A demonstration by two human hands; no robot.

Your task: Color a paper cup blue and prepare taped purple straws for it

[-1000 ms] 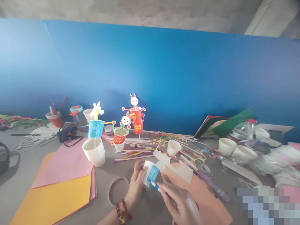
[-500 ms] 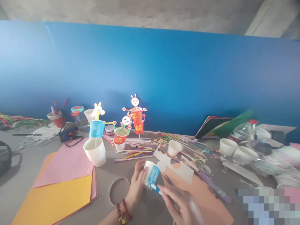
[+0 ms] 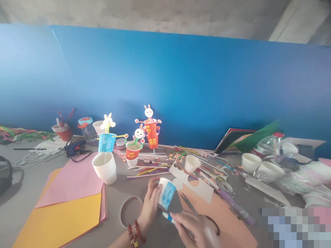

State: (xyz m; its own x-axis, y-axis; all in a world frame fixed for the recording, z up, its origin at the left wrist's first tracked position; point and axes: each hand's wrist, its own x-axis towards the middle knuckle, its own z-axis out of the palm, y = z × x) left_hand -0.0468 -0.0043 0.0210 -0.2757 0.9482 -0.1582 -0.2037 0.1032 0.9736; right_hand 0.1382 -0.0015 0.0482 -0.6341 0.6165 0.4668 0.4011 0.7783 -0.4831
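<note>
My left hand (image 3: 151, 201) grips a white paper cup (image 3: 166, 194) by its side, tilted over the table. A patch of streaky blue colour covers part of the cup's wall. My right hand (image 3: 192, 225) is closed around a blue marker (image 3: 168, 217), whose tip sits just below the cup, apart from its wall. Under and beside the right hand lie scissors (image 3: 190, 203) on a sheet of orange paper (image 3: 232, 225), partly hidden by the hand. A roll of tape (image 3: 131, 210) lies flat left of my left wrist.
Stacked white cups (image 3: 104, 168) stand at left, beside pink and yellow paper (image 3: 69, 217). Behind are rabbit figures on a blue cup (image 3: 106, 142) and red cups (image 3: 150, 132). Straws (image 3: 150, 170), cut-out card (image 3: 199, 187) and a lone cup (image 3: 192, 163) lie mid-table; plastic bags (image 3: 302, 175) fill the right.
My right hand has drawn the marker down and left, off the cup's blue patch. More of the scissors now shows. The left hand and cup have barely shifted.
</note>
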